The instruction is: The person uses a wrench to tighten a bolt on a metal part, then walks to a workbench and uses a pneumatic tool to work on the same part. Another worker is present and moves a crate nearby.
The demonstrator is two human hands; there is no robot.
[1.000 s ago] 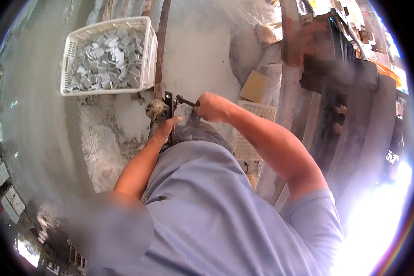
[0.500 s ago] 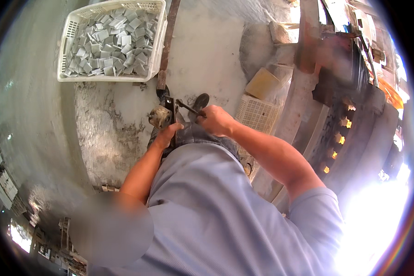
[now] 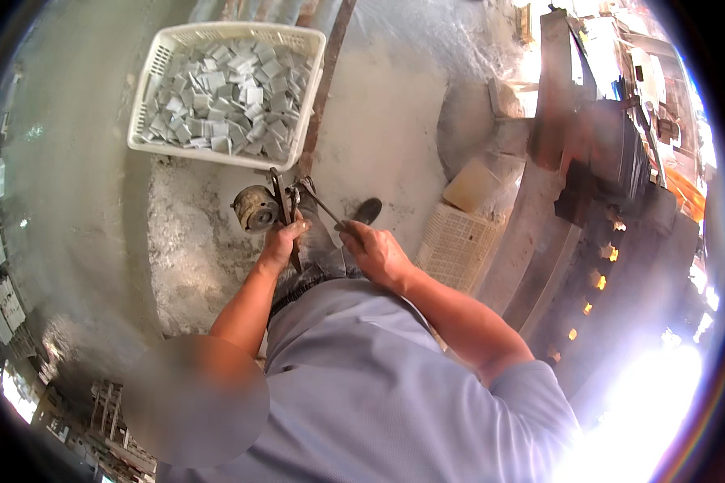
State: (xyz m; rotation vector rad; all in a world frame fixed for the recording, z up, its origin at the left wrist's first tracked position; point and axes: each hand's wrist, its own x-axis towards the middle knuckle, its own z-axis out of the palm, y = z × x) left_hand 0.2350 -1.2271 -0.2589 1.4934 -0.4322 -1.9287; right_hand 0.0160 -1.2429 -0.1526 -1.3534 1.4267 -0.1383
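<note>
Just above my lap, my left hand (image 3: pixel 283 243) is closed around a dark flat metal bar (image 3: pixel 279 193). A dirty, pale round metal part (image 3: pixel 255 209), shaped like a short can, sits against the bar's left side. My right hand (image 3: pixel 376 254) grips the lower end of a thin dark rod-like tool (image 3: pixel 327 208), which slants up and left. The tool's head (image 3: pixel 304 184) is beside the upper part of the bar; whether they touch I cannot tell. My fingers hide part of both the bar and the tool's handle.
Ahead to the left stands a white plastic basket (image 3: pixel 314 88) full of small grey square pieces (image 3: pixel 225 101). To the right are a cream perforated crate (image 3: pixel 457 245) and a yellowish block (image 3: pixel 471 187). Dark machinery (image 3: pixel 600 153) stands farther right.
The whole view has shifted. The round part has swung left and now shows its end face. My right hand has drawn back toward my body, leaving more of the rod-like tool visible.
</note>
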